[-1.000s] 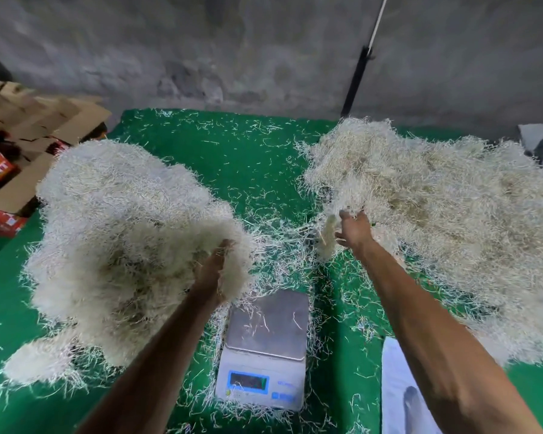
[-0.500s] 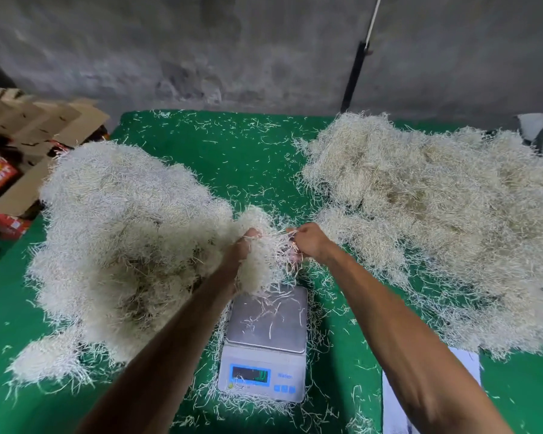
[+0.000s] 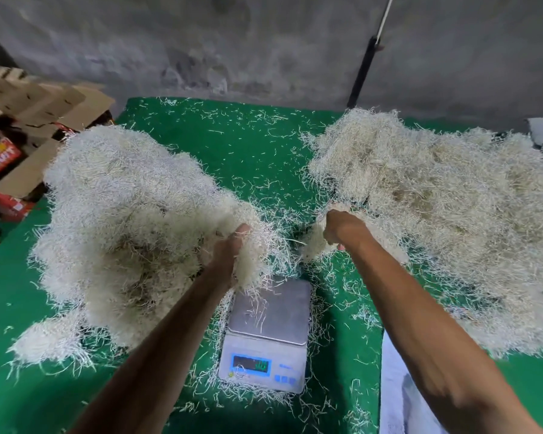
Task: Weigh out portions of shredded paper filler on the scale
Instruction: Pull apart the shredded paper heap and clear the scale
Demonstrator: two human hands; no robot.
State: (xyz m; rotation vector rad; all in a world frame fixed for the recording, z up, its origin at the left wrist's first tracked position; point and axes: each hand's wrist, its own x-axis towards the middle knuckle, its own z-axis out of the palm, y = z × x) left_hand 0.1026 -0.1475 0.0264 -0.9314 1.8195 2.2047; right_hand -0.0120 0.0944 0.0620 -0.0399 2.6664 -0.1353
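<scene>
A white digital scale [image 3: 267, 335] with a steel pan stands on the green cloth between my arms; only a few paper strands lie on the pan. My left hand [image 3: 229, 252] grips a clump of shredded paper [image 3: 254, 261] just above the pan's far left corner, at the edge of the big left pile [image 3: 123, 220]. My right hand [image 3: 339, 228] is curled round a smaller tuft of shredded paper [image 3: 314, 245], at the near edge of the right pile [image 3: 445, 214].
The green cloth [image 3: 248, 158] is littered with loose strands. Cardboard boxes [image 3: 29, 120] are stacked at the far left. A white sheet [image 3: 398, 386] lies at the lower right. A dark pole [image 3: 362, 70] leans on the grey wall behind.
My hands met over the scale half a second ago and have since parted. The right hand has moved right with a tuft toward the right pile; the left keeps its clump.
</scene>
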